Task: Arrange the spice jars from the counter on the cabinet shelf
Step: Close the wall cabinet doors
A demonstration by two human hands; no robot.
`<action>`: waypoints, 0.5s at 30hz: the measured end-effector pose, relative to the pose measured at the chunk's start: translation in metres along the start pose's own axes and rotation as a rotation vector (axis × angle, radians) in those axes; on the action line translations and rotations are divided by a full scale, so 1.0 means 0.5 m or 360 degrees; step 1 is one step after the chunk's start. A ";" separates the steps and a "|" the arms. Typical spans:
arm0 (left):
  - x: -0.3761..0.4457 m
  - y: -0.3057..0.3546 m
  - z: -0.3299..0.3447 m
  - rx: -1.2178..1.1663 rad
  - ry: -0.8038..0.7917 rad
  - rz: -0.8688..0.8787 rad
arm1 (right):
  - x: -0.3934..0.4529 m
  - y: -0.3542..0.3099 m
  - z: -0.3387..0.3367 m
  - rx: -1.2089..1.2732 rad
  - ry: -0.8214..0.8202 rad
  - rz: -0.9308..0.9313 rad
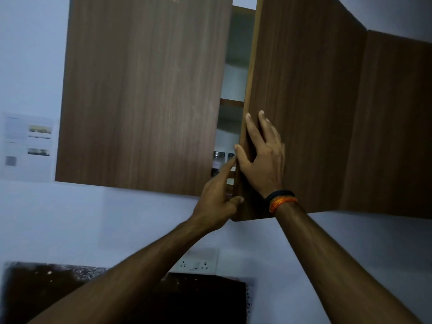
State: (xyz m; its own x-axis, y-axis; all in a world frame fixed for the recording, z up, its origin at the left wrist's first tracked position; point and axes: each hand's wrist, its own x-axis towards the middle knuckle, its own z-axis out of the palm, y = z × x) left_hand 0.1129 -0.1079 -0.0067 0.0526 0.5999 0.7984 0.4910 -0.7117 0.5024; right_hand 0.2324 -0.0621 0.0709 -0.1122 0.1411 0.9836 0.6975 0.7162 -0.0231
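Note:
A brown wall cabinet hangs ahead; its right door (304,101) stands a little ajar beside the left door (145,90). Through the narrow gap I see glass spice jars (218,159) with dark lids on the lower shelf (230,182); most of the inside is hidden. My right hand (261,157) lies flat on the front of the right door near its free edge, fingers straight, thumb at the edge. My left hand (216,198) holds that door's edge lower down, thumb on the front, index finger stretched up along the gap.
A further cabinet section (397,125) adjoins on the right. A printed sheet (28,146) is stuck on the pale wall at the left. Below are a white socket plate (198,265) and the dark speckled counter (46,291).

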 end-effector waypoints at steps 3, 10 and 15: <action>0.010 -0.028 -0.013 0.0106 0.0040 0.0032 | -0.004 0.012 0.038 -0.0026 -0.0101 0.0064; 0.029 -0.082 -0.036 0.0549 -0.0042 0.0060 | -0.004 0.015 0.117 -0.0184 -0.0247 0.0136; 0.051 -0.118 -0.047 0.0963 -0.0048 0.0226 | -0.002 0.009 0.157 -0.0248 -0.0314 0.0193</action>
State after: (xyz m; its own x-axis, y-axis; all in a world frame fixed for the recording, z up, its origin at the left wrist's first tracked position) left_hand 0.0648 -0.0592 -0.0085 0.1738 0.5307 0.8295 0.8827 -0.4574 0.1077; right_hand 0.1801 -0.0056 0.0558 -0.1462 0.3609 0.9211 0.8129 0.5745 -0.0961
